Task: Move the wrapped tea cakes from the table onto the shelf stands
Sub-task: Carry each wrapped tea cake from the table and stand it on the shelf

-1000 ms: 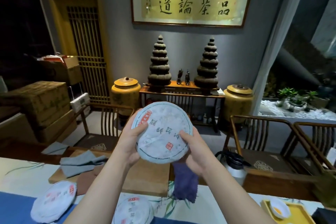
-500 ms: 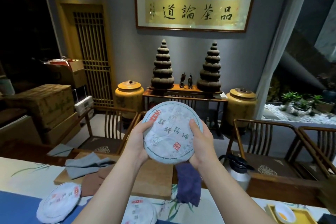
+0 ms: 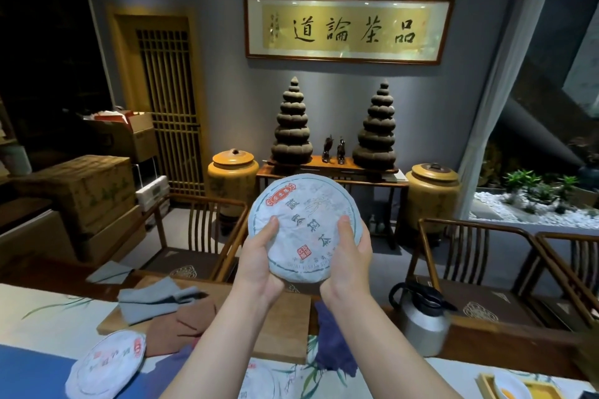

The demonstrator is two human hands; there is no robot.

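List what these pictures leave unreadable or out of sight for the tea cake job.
Head view only:
- Shelf stands: none in view, so the destination cannot be judged.
- Held tea cake: back hidden; left hand and right hand cover its lower edges.
- Tea cake on the table: print blurred.
- Second table cake: mostly hidden by the left forearm and cut by the bottom edge.

The framed scroll (image 3: 348,28) on the wall reads 品茶論道, right to left. The held tea cake (image 3: 306,222) wrapper has "CHINA YUNNAN" along its bottom edge; its big characters and red seals are too blurry.
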